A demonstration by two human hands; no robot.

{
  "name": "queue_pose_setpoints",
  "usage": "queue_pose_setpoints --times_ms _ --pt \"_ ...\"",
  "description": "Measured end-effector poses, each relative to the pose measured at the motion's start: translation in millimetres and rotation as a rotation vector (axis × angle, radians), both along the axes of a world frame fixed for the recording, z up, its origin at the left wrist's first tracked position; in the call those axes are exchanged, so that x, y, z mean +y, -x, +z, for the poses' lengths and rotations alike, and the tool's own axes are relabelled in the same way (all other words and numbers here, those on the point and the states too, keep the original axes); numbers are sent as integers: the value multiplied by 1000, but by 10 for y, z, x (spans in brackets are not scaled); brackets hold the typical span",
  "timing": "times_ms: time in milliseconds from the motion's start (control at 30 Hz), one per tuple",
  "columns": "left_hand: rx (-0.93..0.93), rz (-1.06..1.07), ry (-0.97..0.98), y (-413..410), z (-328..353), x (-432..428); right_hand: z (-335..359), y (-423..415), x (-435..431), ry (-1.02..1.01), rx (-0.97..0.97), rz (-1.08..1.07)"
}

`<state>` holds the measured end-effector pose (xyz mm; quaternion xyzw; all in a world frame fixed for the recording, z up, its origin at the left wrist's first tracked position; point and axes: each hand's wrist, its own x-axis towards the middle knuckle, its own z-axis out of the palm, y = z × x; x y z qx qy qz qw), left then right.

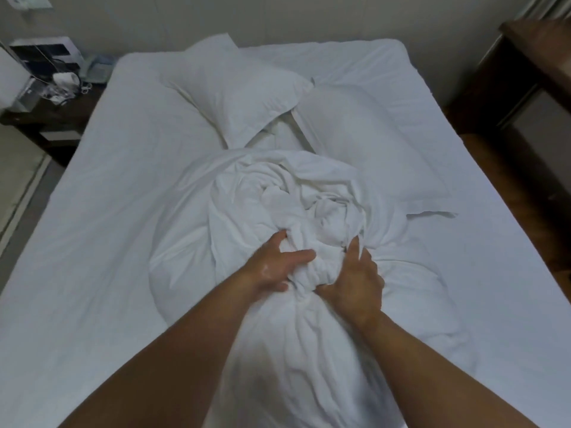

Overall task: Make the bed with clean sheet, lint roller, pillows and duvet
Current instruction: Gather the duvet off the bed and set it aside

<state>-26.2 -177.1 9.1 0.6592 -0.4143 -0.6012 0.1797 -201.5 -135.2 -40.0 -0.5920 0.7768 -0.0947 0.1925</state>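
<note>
A white duvet [278,196] lies bunched in a heap in the middle of the bed, on a white sheet [108,211] that covers the mattress. My left hand [278,264] grips a gathered fold of the duvet from the left. My right hand [355,279] grips the same bunch from the right, fingers curled into the cloth. Two white pillows lie beyond the heap: one [234,91] slanted at the head of the bed, the other [364,140] to its right. No lint roller is in view.
A dark nightstand [46,118] with a white appliance and small items stands at the bed's far left. Dark wooden furniture [525,88] stands at the right. Wooden floor [525,211] shows along the bed's right side, and a pale wall runs behind the bed.
</note>
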Motion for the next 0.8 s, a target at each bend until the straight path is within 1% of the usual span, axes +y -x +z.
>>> queue_pose_setpoints --times_ms 33,67,133,167,200,267,333,500,600,700,800 --pt "-44 -39 43 -166 57 -112 -48 39 -93 -22 4 -16" --pt "-169 -48 167 -365 111 -239 -103 76 -183 -38 15 -25" --pt "-544 -42 469 -851 156 -508 -182 130 -343 -52 43 -44" --pt "-680 -52 538 -1094 135 -647 -221 147 -415 -61 48 -56" --pt "-760 -80 513 -1316 81 -783 -262 158 -486 -73 45 -69" --pt "-859 -184 340 -1656 -61 -1049 -337 171 -616 -99 40 -90" --pt "-889 -278 244 -1836 -199 -1301 -429 183 -715 -123 43 -115" --pt "-873 -412 134 -1820 -519 -1825 -625 222 -868 -148 1 -162" --pt "-878 -432 84 -1800 -744 -2003 -762 289 -922 -154 -18 -178" --pt "-823 -409 51 -1871 -1168 -2188 -947 373 -974 -164 -79 -192" --pt "-769 -410 70 -1724 -1636 -2234 -1165 442 -1000 -168 -125 -207"
